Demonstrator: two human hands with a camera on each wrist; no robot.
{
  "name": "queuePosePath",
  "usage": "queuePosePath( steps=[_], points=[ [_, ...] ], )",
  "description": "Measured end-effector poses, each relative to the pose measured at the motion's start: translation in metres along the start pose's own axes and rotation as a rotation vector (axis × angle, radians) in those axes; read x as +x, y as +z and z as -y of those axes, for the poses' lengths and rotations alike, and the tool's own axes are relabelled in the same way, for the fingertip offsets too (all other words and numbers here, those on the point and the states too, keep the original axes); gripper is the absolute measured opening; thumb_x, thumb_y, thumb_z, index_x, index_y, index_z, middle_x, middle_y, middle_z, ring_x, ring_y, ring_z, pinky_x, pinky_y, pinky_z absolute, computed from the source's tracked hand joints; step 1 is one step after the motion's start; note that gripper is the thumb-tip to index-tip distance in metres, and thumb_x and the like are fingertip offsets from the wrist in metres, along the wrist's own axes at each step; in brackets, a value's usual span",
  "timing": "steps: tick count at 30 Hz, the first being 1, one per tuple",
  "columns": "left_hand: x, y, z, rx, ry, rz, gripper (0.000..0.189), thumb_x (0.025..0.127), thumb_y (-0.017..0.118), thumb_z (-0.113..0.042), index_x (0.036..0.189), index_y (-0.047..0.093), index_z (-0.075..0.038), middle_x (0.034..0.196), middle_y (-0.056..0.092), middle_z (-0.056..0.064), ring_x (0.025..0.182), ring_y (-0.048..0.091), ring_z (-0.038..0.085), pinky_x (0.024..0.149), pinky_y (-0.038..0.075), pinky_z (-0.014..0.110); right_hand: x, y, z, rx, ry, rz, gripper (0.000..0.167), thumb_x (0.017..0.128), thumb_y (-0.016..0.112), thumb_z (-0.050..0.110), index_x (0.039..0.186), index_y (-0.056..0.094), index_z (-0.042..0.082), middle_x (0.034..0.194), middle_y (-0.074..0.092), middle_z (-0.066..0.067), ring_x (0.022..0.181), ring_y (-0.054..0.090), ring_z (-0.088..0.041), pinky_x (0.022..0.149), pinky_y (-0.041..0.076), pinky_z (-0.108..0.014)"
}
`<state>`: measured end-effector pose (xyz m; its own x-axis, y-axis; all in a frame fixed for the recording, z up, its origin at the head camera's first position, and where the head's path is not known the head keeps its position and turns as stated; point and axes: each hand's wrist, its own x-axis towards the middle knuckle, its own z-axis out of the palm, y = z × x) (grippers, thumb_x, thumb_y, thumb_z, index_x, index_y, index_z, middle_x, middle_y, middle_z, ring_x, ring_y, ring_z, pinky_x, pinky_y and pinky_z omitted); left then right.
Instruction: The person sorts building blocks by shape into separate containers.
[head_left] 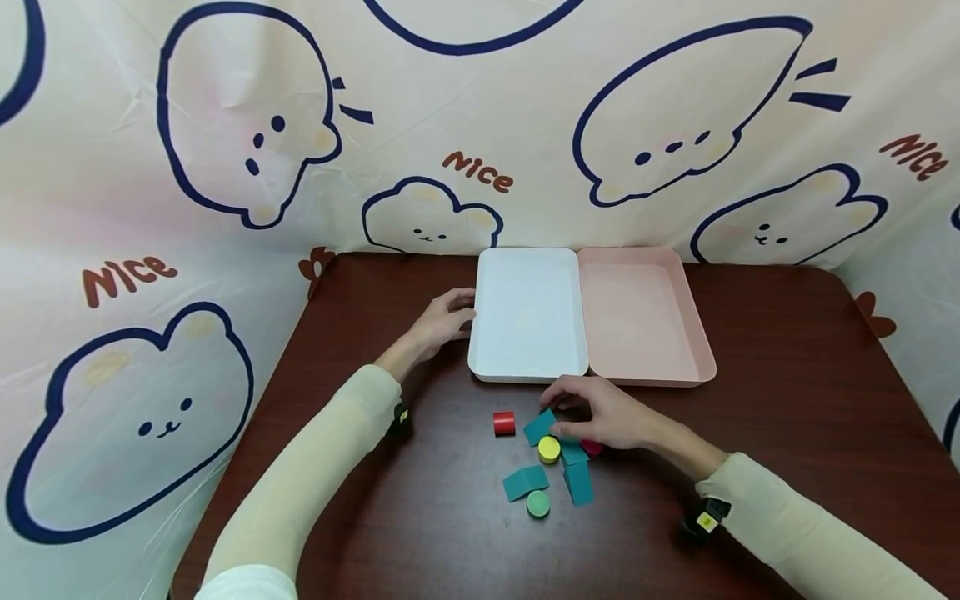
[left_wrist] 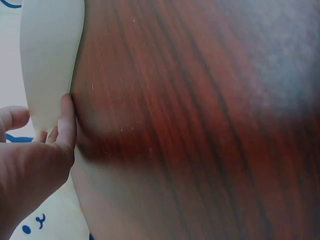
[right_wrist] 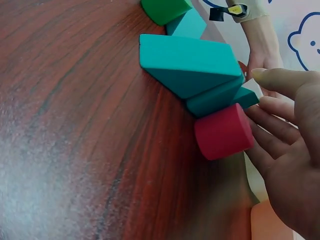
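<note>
My left hand (head_left: 442,321) rests at the left side of a white tray (head_left: 528,312), its fingertips by the wall. In the left wrist view the fingers (left_wrist: 66,125) meet the tray's pale wall (left_wrist: 52,60). My right hand (head_left: 607,412) hovers over a loose group of blocks, thumb and fingers apart around a teal block (head_left: 540,427). Close by lie a yellow cylinder (head_left: 549,450), more teal blocks (head_left: 578,482) and a crimson cylinder (right_wrist: 224,132), partly hidden by the hand in the head view. Whether the fingertips touch the teal block is unclear.
A pink tray (head_left: 637,317) stands against the white one's right side. A red cylinder (head_left: 504,423) lies left of the group; a green cylinder (head_left: 537,503) and a teal block (head_left: 526,482) are nearer the front. A patterned cloth (head_left: 427,125) hangs behind the dark wooden table (head_left: 405,517).
</note>
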<state>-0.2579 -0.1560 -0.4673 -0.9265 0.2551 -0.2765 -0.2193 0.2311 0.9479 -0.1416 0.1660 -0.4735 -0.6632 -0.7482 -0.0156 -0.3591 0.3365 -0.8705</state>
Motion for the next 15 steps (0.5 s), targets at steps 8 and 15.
queuePosePath(
  steps=[8,15],
  points=[
    [-0.0007,0.0012,0.002,0.011,-0.011,-0.013,0.048,0.112,0.052,-0.016,0.159,0.042,-0.008,0.158,0.045,0.015,0.133,0.059,0.031,0.107,0.055,0.044,0.0034,0.0046,-0.0002,-0.07,0.023,-0.003,0.032,0.097,0.08,0.016,0.126,0.067,0.013,0.119,0.069,0.004,0.111,0.069,-0.013,0.101,0.058,-0.035],
    [-0.0003,0.001,0.0033,0.017,0.001,-0.008,0.048,0.113,0.051,-0.017,0.159,0.042,-0.007,0.158,0.046,0.016,0.135,0.057,0.032,0.109,0.054,0.044,0.0036,0.0045,-0.0022,-0.08,0.006,-0.008,0.031,0.095,0.081,0.014,0.123,0.067,0.014,0.118,0.068,0.004,0.112,0.069,-0.013,0.1,0.058,-0.035]
  ],
)
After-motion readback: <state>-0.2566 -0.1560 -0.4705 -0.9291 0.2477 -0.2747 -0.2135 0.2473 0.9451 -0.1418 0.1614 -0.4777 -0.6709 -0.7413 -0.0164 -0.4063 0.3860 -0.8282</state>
